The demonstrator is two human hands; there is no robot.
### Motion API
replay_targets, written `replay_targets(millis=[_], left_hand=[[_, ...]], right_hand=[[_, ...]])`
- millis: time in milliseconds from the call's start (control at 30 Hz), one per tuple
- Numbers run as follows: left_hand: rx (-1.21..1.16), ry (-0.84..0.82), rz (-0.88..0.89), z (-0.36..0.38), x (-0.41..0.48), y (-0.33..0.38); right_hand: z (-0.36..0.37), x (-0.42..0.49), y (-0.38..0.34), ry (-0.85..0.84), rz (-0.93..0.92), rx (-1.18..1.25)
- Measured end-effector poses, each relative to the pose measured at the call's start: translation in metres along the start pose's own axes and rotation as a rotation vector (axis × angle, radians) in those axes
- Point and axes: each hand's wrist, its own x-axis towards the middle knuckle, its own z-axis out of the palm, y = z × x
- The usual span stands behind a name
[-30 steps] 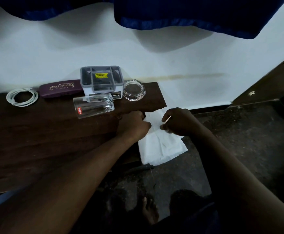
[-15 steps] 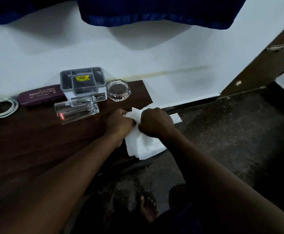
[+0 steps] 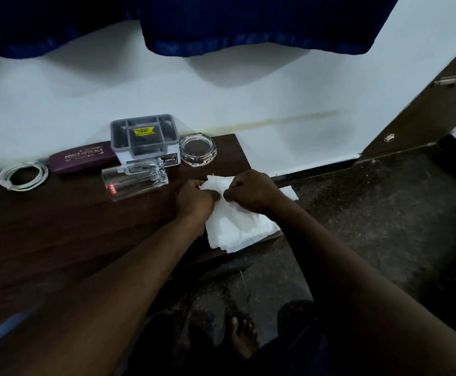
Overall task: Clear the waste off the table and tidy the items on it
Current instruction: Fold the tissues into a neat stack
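Along the back edge of the dark wooden table [image 3: 45,240] lie a coiled white cable [image 3: 22,176], a maroon spectacle case [image 3: 82,157], and a grey-lidded compartment box [image 3: 145,139], its contents too dark to read. In front lies a clear ribbed glass tumbler [image 3: 134,181] on its side, empty; beside the box sits an empty glass ashtray [image 3: 197,149]. At the right edge, the left hand [image 3: 195,199] and right hand [image 3: 251,192] both pinch a white crumpled tissue [image 3: 237,226]. Gathering the overhanging part inward before lifting should stop pieces dropping.
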Motion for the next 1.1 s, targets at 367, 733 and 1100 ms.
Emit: replay_targets(millis=[367, 733, 1100], left_hand=[[-0.276, -0.101, -0.052, -0.011, 0.003, 0.007], [-0.243, -0.099, -0.019, -0.016, 0.009, 0.0], [-0.244, -0.333, 0.391, -0.032, 0.012, 0.023]], right_hand=[[-0.008, -0.003, -0.018, -0.193, 0.174, 0.358], [-0.03, 0.019, 0.049, 0.089, 0.19, -0.166], [-0.036, 0.028, 0.05, -0.012, 0.014, 0.376]])
